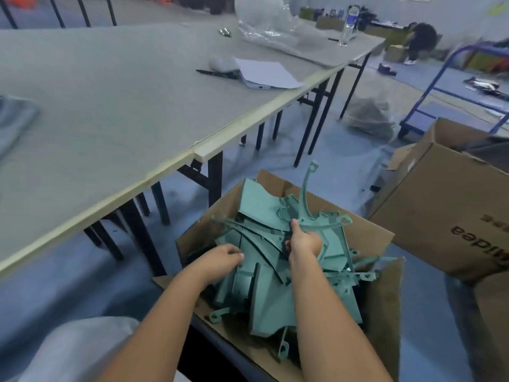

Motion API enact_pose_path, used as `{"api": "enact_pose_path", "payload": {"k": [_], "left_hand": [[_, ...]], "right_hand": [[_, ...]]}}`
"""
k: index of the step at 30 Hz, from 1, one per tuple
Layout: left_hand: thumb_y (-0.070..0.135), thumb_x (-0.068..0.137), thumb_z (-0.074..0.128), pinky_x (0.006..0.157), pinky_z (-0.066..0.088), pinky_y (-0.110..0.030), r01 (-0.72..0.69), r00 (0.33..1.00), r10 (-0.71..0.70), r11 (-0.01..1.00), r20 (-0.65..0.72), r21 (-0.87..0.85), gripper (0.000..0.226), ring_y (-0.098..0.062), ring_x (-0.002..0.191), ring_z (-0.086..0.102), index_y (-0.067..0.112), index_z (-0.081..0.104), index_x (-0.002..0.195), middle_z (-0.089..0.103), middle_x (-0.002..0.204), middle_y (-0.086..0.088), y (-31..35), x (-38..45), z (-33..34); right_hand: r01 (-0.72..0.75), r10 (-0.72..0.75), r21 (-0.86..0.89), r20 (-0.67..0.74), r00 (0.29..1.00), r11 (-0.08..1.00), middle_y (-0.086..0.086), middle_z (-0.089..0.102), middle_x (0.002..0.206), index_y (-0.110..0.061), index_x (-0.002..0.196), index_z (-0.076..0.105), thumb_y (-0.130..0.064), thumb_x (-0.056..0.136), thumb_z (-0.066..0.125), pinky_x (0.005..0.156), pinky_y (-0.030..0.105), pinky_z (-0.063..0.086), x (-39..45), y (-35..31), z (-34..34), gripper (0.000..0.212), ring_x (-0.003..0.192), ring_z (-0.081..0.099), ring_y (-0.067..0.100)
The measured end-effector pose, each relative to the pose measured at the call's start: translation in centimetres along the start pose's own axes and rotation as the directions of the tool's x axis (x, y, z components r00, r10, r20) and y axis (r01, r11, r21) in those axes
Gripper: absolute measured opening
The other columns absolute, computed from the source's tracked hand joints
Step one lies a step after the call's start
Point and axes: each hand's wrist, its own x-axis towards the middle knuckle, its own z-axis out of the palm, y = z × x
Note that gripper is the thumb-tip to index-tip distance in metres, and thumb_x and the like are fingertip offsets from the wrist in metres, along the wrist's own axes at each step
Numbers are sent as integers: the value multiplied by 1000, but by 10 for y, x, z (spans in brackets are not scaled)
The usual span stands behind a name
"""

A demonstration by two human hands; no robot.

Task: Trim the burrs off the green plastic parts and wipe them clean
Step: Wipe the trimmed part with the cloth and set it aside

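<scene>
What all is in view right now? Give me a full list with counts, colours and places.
plastic parts: many, green, piled in the open box
open box: one, brown cardboard, on the floor
second box: one, brown cardboard, right
table: one, grey, left
paper: white, on the table
bottle: one, clear, far table end
cart: one, blue, far right
left hand: touching the parts
right hand: gripping a curved part

Grey table (pixel 110 111), paper sheet (pixel 264 73), water bottle (pixel 349 26), possibly a pen (pixel 214 73)
</scene>
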Motion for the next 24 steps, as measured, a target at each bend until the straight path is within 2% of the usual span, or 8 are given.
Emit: {"api": "enact_pose_path", "payload": {"k": [2,7,10,13,17,19,21,24], "left_hand": [[44,98,45,82,45,-32,15,1000,-15,1000,10,-10,29,-14,106,53,33,52,124,56,117,6,-3,-2,1],[41,101,40,75,47,-31,9,1000,-7,998,30,-58,15,-10,95,59,36,50,111,61,106,10,4,-13,-2],[38,103,38,72,47,-28,-81,996,79,994,-27,-73,19,-9,94,62,35,53,114,65,105,10,22,-27,-18],[34,104,37,76,51,-27,-196,980,191,975,-52,-105,25,-11,92,66,28,54,122,66,108,6,50,-47,-42],[30,105,36,55,45,-21,-380,920,364,919,-142,-107,27,-8,64,66,26,50,127,71,101,4,77,-81,-90],[25,105,36,47,39,-18,-453,876,408,879,-257,-150,24,-5,53,59,22,53,122,71,94,2,78,-101,-121],[21,105,38,43,36,-14,-529,825,418,808,-379,-259,23,-3,49,56,21,58,115,71,85,3,64,-125,-156],[21,104,39,45,37,-13,-647,707,327,658,-627,-385,25,-5,53,56,24,64,105,69,73,6,13,-171,-213]], "right_hand": [[-1,1,-73,5,1000,997,9,62,55,-4,66,56,-42,82,75,47,27,45,4,-3,4,45,44,55,21],[-5,6,-130,5,1000,992,10,65,62,1,82,64,-48,81,73,45,25,40,3,1,3,50,45,54,19],[-70,68,17,85,994,997,7,57,52,0,72,63,-44,85,69,43,26,41,-8,5,2,46,40,48,16],[-130,105,209,128,986,969,3,46,43,-7,61,52,-25,93,52,36,21,28,-32,-6,9,36,35,36,15],[92,-150,286,185,971,954,4,45,52,-14,56,48,-16,88,49,51,30,28,-99,-46,54,32,49,38,19],[230,-337,351,282,898,908,0,46,51,-15,58,46,-17,91,50,51,28,31,-151,-70,84,34,48,41,16],[366,-551,458,380,743,810,-2,48,55,-16,60,45,-13,94,48,49,26,39,-213,-87,116,34,49,51,12],[584,-811,566,464,357,581,-10,54,62,-22,64,48,-14,93,47,56,34,47,-308,-88,162,31,60,55,9]]}}
